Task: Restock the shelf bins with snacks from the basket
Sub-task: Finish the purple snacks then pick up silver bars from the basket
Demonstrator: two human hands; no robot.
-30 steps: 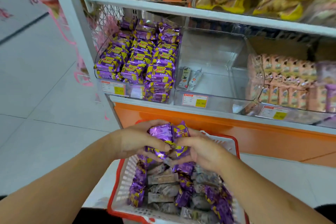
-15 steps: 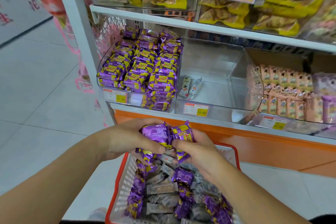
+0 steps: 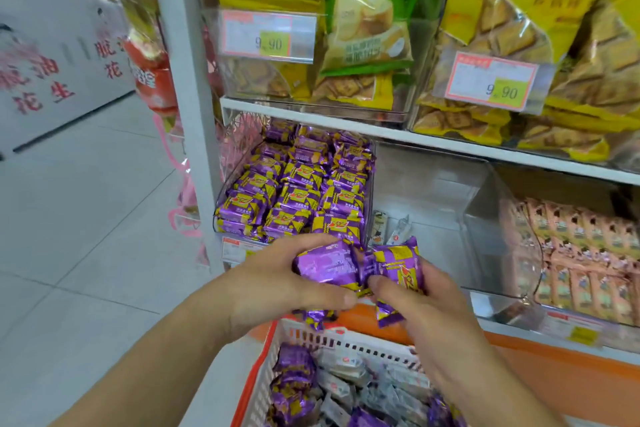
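Purple snack packets (image 3: 360, 270): small foil pillow packs, glossy violet with yellow checker-like panels and a red mark on the front. One shows its plain purple back with fine print, the other its patterned face. They are held as a cluster above the near rim of the basket (image 3: 346, 340), in front of the lower shelf, with further packet ends hanging beneath the hands.

Left hand (image 3: 277, 284): fingers curled over the top of the purple-backed packet, thumb pressed along its lower edge, so the grip is closed around it. Right hand (image 3: 426, 302): thumb laid across the face of the patterned packet, the remaining fingers wrapped behind; also closed on the packets. The two hands meet at the middle of the cluster, thumbs nearly touching.

The basket, white mesh with a red-orange rim, lies below the hands and contains more purple packets mixed with pale grey-white wrapped snacks (image 3: 349, 381).

Behind the hands, the left clear bin (image 3: 221, 218) on the lower shelf is filled with rows of the same purple packets. The middle clear bin (image 3: 485, 204) holds two small pale packets (image 3: 388, 229) at its front left. A right bin contains pink packets (image 3: 581, 253). The upper shelf carries yellow biscuit bags (image 3: 571, 45), one green bag (image 3: 367, 10) and price tags (image 3: 268, 36) reading 9.90.
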